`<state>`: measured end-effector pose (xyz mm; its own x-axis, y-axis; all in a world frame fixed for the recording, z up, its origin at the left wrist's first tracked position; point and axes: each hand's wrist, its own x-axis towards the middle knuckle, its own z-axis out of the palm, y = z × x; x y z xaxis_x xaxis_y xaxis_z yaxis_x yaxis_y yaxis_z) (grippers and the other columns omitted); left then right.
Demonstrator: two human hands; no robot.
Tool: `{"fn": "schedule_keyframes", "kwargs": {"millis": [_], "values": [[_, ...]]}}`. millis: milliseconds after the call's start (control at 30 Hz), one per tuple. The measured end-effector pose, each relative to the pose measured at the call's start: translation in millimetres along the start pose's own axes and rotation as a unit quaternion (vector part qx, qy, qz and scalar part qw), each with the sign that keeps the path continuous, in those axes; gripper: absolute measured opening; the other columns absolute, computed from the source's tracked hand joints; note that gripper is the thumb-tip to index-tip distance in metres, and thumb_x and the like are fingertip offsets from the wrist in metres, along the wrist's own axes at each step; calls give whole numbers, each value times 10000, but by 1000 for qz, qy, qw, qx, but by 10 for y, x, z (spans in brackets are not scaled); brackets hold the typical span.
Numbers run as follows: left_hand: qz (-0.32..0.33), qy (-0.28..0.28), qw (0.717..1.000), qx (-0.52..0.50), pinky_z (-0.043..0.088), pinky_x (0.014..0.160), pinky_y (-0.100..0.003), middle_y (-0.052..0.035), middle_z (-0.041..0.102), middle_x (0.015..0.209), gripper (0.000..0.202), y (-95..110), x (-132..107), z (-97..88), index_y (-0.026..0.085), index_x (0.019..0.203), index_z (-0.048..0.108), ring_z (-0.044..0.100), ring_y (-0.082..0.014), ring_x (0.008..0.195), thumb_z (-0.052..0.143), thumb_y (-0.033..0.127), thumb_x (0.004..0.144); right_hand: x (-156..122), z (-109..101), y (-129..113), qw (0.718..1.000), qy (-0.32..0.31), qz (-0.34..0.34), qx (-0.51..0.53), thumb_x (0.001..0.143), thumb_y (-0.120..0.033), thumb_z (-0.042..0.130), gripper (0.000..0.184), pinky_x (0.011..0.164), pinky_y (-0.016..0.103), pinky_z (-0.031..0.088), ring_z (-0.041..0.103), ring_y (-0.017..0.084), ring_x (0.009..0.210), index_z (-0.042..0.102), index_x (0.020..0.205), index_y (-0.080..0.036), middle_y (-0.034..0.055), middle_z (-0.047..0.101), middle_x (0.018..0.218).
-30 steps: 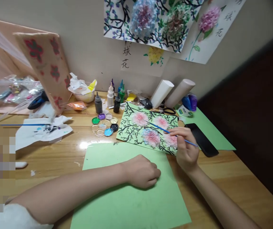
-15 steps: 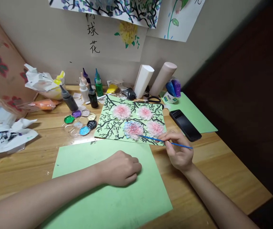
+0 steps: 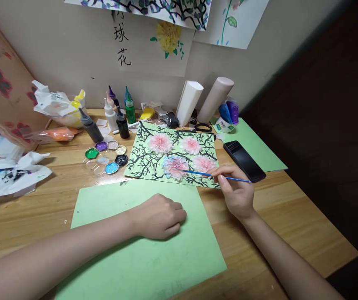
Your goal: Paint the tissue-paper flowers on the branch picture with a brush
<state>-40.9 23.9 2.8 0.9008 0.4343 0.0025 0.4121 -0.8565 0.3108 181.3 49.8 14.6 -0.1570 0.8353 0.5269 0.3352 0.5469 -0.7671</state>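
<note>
My right hand (image 3: pixel 236 189) grips a thin blue paintbrush (image 3: pixel 197 173) between thumb and fingers. Its tip touches the lower left paper flower (image 3: pixel 175 168), which is pink with blue outer edges. Several pink ruffled flowers sit on the green picture (image 3: pixel 141 162), covered in black painted branches. Curled into a loose fist, my left hand (image 3: pixel 161 216) rests on a blank green sheet (image 3: pixel 128 266) in front of the picture. Whether anything is inside that fist is hidden. A flower-shaped palette (image 3: pixel 99 163) with green, purple, blue, black and pale paints lies left of the picture.
Paint bottles (image 3: pixel 122 125) stand behind the palette. A black phone (image 3: pixel 244 160) lies right of the picture, partly on another green sheet (image 3: pixel 260 150). Scissors (image 3: pixel 203 128) and two tall containers (image 3: pixel 189 102) are at the back. Stained tissue (image 3: pixel 13 175) lies at left.
The brush tip has moved slightly up and left, further into the blue-edged flower. My right hand has shifted a little with it. My left hand stays on the sheet.
</note>
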Motion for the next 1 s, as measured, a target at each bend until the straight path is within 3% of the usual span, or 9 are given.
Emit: {"fn": "schedule_keyframes", "kwargs": {"millis": [100, 300, 433, 633, 800, 1000], "values": [[0, 4, 1000, 2, 360, 496, -293, 11, 610, 727, 101, -4, 2, 9, 202, 727, 503, 545, -143, 579, 457, 208, 817, 7, 12, 4, 1000, -20, 20, -13, 876, -153, 499, 127, 713, 240, 484, 600, 118, 778, 605, 886, -223, 2, 630, 829], [3, 5, 1000, 4, 358, 491, -296, 8, 612, 726, 103, -11, 9, 18, 202, 723, 503, 549, -146, 582, 458, 206, 816, 16, 20, -17, 999, 20, 39, 6, 886, -181, 491, 123, 634, 207, 476, 576, 100, 709, 603, 856, -223, -5, 627, 816], [1, 4, 1000, 2, 357, 491, -293, 6, 619, 734, 99, -3, 7, 0, 200, 726, 506, 551, -146, 581, 462, 203, 815, 19, 23, -22, 999, -8, 46, -18, 878, -187, 503, 110, 671, 227, 481, 584, 114, 739, 607, 863, -220, 0, 624, 808], [2, 1, 1000, -2, 368, 496, -290, 4, 617, 735, 102, -5, 4, -3, 200, 727, 505, 556, -147, 587, 459, 205, 818, 19, 22, -25, 999, 20, 45, -5, 877, -196, 499, 111, 620, 226, 480, 571, 110, 682, 601, 839, -216, 0, 621, 793], [2, 3, 1000, -2, 373, 500, -284, 2, 615, 732, 101, -1, 4, -3, 200, 732, 503, 558, -148, 587, 454, 202, 821, 7, 31, -22, 999, -24, 36, -15, 873, -192, 494, 110, 688, 275, 498, 601, 144, 755, 600, 848, -207, 17, 629, 801], [3, 4, 1000, -3, 379, 503, -289, 1, 616, 732, 102, 2, 7, -12, 200, 723, 502, 559, -150, 591, 454, 191, 812, 8, 14, -17, 999, -8, 33, -6, 871, -202, 488, 111, 677, 298, 504, 603, 156, 748, 593, 835, -201, 29, 628, 805]]}}
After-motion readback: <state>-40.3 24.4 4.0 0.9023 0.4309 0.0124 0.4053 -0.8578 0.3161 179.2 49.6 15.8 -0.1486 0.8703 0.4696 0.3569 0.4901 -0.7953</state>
